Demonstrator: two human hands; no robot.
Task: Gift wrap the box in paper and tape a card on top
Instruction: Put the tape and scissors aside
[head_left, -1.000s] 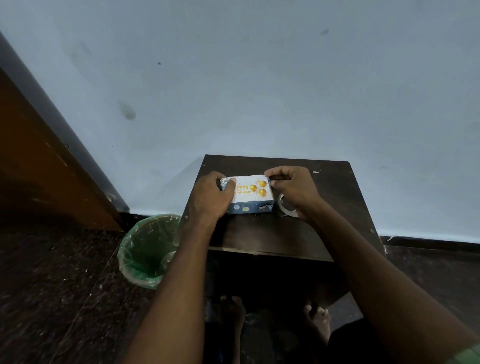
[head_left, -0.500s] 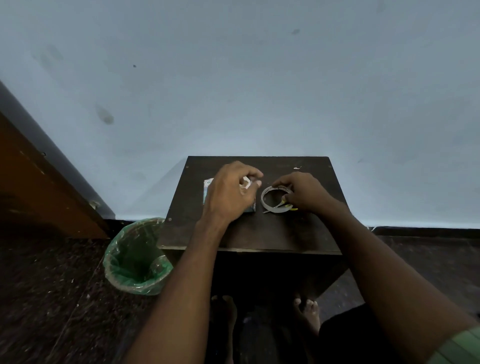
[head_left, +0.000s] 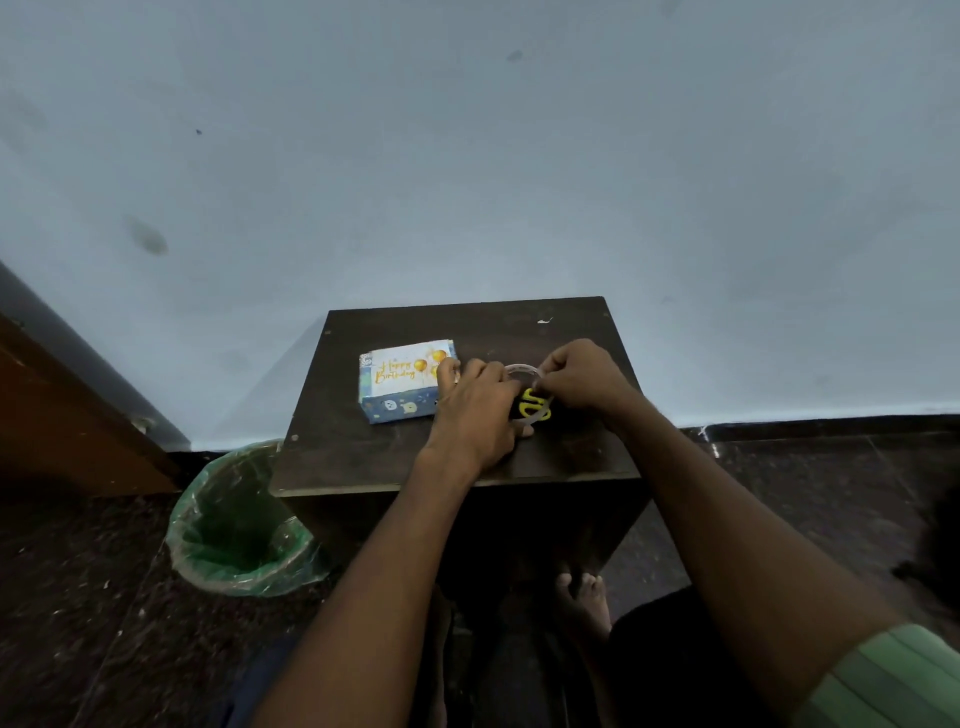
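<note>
Both hands (head_left: 475, 410) (head_left: 584, 376) left the wrapped box (head_left: 402, 382) — now pinching the clear tape ring (head_left: 522, 370).

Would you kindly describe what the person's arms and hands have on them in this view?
Both forearms are bare, and neither the left hand nor the right hand shows gloves, rings or a watch. Only the right upper arm shows clothing: a short, light green sleeve with ribbed stripes at its edge.
</note>
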